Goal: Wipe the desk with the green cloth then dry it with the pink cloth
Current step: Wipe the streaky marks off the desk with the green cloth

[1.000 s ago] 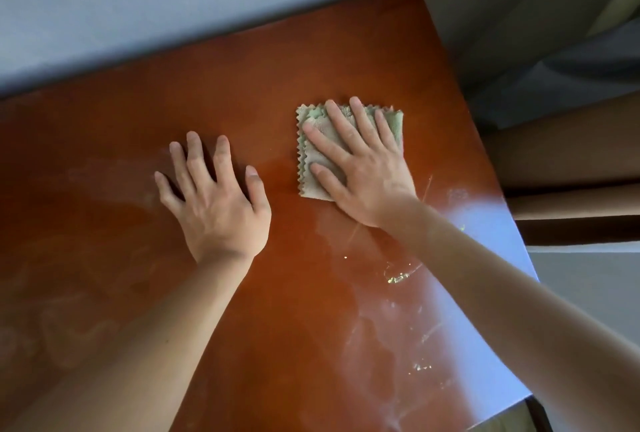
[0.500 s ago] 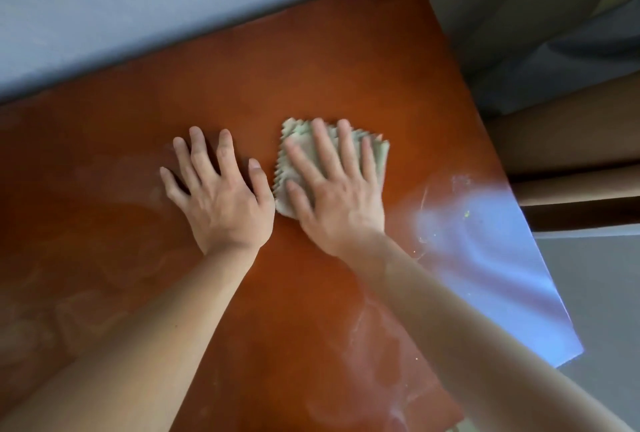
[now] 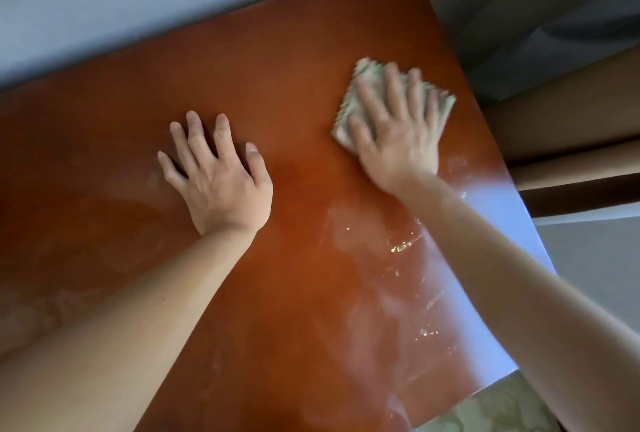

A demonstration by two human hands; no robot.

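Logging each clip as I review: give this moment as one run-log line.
stage: wiping | right hand: flat on green cloth, near desk right edge | left hand: flat on desk, bare | pink cloth: not visible

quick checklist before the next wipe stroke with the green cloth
1. Green cloth flat under the right hand: ok.
2. Left hand braced flat on the desk, apart from the cloth: ok.
3. Cloth fully on the desk near its right edge: ok, though close.
4. Smears and specks in front of the cloth wiped: not ok.
5. Pink cloth ready for drying: cannot tell, not in view.
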